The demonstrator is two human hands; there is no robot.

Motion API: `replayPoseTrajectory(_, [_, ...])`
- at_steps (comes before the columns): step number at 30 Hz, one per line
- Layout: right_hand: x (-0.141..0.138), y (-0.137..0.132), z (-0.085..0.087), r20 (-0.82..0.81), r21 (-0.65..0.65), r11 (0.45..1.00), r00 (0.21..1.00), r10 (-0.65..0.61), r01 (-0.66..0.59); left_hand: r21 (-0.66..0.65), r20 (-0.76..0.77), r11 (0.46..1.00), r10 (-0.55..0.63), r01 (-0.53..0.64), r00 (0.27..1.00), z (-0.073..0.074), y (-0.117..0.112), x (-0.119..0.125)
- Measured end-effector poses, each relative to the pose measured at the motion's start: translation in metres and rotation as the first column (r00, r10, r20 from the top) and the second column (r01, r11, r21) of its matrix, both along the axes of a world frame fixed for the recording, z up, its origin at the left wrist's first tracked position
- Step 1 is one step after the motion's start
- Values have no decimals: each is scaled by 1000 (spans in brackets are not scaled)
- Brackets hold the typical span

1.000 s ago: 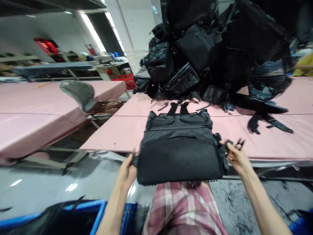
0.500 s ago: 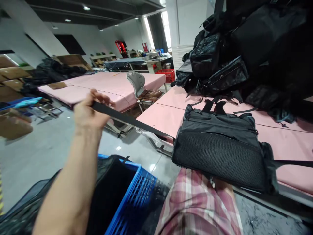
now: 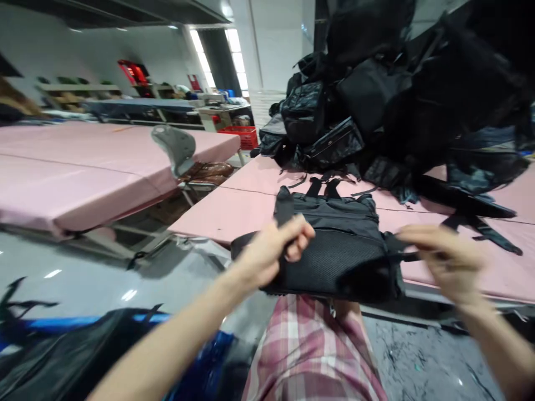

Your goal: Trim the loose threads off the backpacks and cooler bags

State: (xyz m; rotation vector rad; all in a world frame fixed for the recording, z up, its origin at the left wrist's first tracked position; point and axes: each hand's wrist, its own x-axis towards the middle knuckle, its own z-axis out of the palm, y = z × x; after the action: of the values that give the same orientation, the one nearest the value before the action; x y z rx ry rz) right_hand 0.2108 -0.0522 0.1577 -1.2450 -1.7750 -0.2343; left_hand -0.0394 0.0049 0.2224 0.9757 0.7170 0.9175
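A black bag (image 3: 334, 253) with a mesh panel lies across my lap and the edge of the pink table, its two short straps pointing away from me. My left hand (image 3: 278, 248) is closed around a black webbing strap (image 3: 286, 206), over the bag's left part. The strap bends in a loop at the bag's left side, and its end rises past my thumb. Off the bag's right side, my right hand (image 3: 447, 262) is blurred, its fingers pinched on another black strap (image 3: 409, 257) that runs to the bag.
Black bags (image 3: 368, 106) are heaped at the back of the pink table (image 3: 242, 195). On the left stand a grey chair (image 3: 175, 147) and another pink table (image 3: 75, 161). A blue crate (image 3: 62, 322) with black bags stands low at left.
My left hand has come from far left, where it held the strap stretched out, to over the bag. My right hand has entered view at right. The camera has turned right.
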Motion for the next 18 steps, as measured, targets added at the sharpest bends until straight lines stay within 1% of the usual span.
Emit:
replayPoseTrajectory(1, [0,-6,2,-9,-25,998,998,60,-60,-108,32,991,-82,85,996,-26,-8,20])
replayPoseTrajectory(2, [-1,-11,2,-46,-52,990,990,132,-135,-176,82,975,-120,133,989,-47,-16,37])
replayPoseTrajectory(3, [-3,-14,-1,-102,-71,976,975,198,-206,-219,114,959,-158,180,981,-64,-23,49])
replayPoseTrajectory(4, [-6,-15,-6,-160,-76,963,956,245,-260,-249,135,946,-179,208,975,-75,-29,57])
replayPoseTrajectory(5, [-9,-15,-11,-209,-71,954,939,273,-293,-260,146,939,-191,224,971,-82,-34,62])
replayPoseTrajectory(7, [-11,-15,-20,-246,-61,946,923,296,-319,-257,132,938,-206,234,970,-84,-40,64])
replayPoseTrajectory(9, [-11,-14,-25,-245,-58,940,918,313,-336,-247,107,940,-213,233,971,-79,-42,62])
replayPoseTrajectory(12, [-7,-14,-26,-230,-57,939,920,317,-338,-236,73,948,-204,216,976,-74,-41,63])
replayPoseTrajectory(15, [-3,-15,-25,-201,-53,939,925,323,-339,-186,42,964,-186,190,982,-75,-41,69])
replayPoseTrajectory(16, [-2,-15,-24,-200,-66,945,933,301,-319,-164,31,971,-172,175,985,-77,-42,72])
replayPoseTrajectory(17, [0,-17,-23,-207,-94,957,945,252,-275,-143,18,978,-153,154,988,-78,-42,74])
replayPoseTrajectory(18, [1,-19,-23,-220,-138,969,960,173,-207,-124,4,985,-124,124,992,-80,-42,77])
